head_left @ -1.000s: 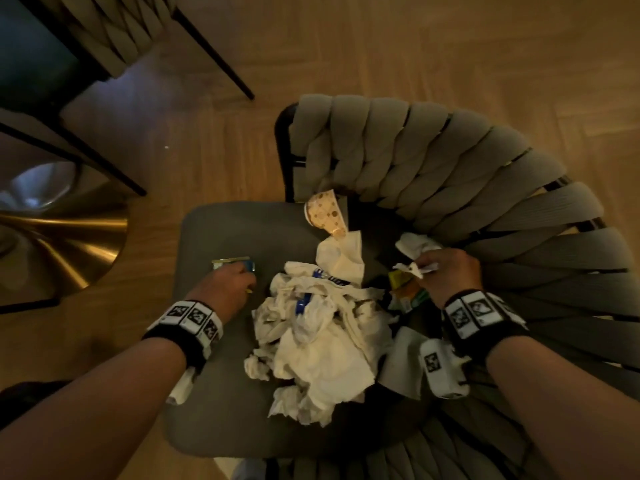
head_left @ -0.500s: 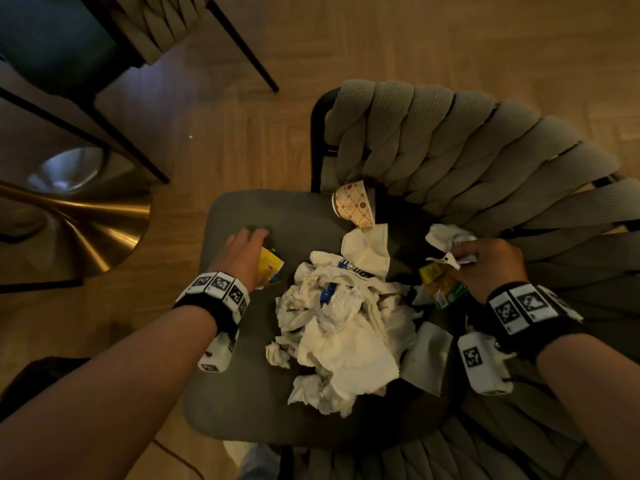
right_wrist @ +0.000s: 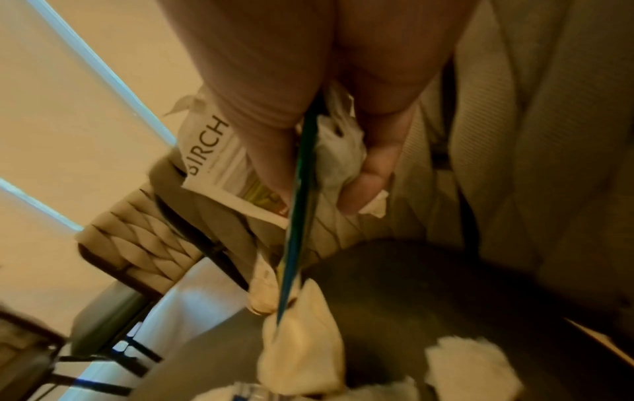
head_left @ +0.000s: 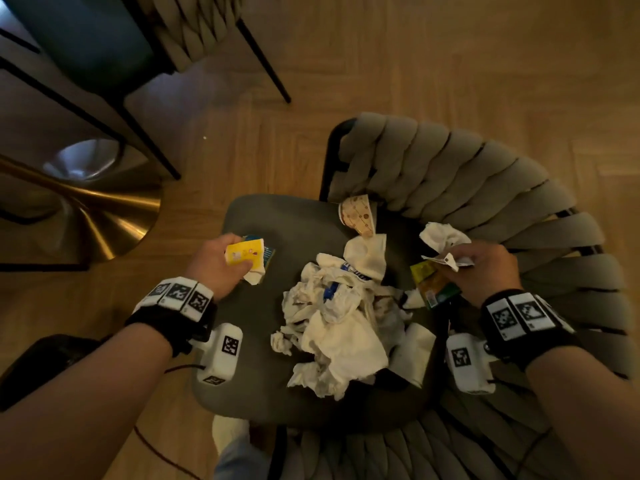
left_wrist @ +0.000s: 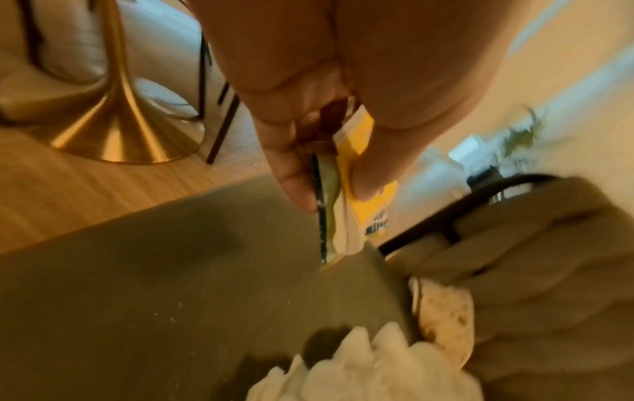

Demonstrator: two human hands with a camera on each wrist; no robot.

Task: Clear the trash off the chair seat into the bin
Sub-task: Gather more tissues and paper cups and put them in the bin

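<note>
A heap of crumpled white tissues [head_left: 332, 320] lies in the middle of the dark grey chair seat [head_left: 263, 382]. A dotted paper cup [head_left: 357, 216] lies on its side at the seat's back. My left hand [head_left: 221, 261] is raised over the seat's left part and pinches flat yellow wrappers [head_left: 246, 254], which also show in the left wrist view as yellow wrappers [left_wrist: 356, 195]. My right hand [head_left: 485, 268] hovers at the seat's right and grips a green-yellow packet [head_left: 431, 284] together with white paper scraps [head_left: 443, 237]. No bin shows.
The woven padded backrest [head_left: 485, 188] curves round the seat's back and right. A brass table base [head_left: 86, 209] stands on the wooden floor at the left, with another chair [head_left: 104, 36] at the top left. A dark object [head_left: 45, 362] lies on the floor by my left forearm.
My left hand has picked the yellow wrappers up from the seat's left side and lifted them. My right hand keeps its grip on the packet and paper scraps.
</note>
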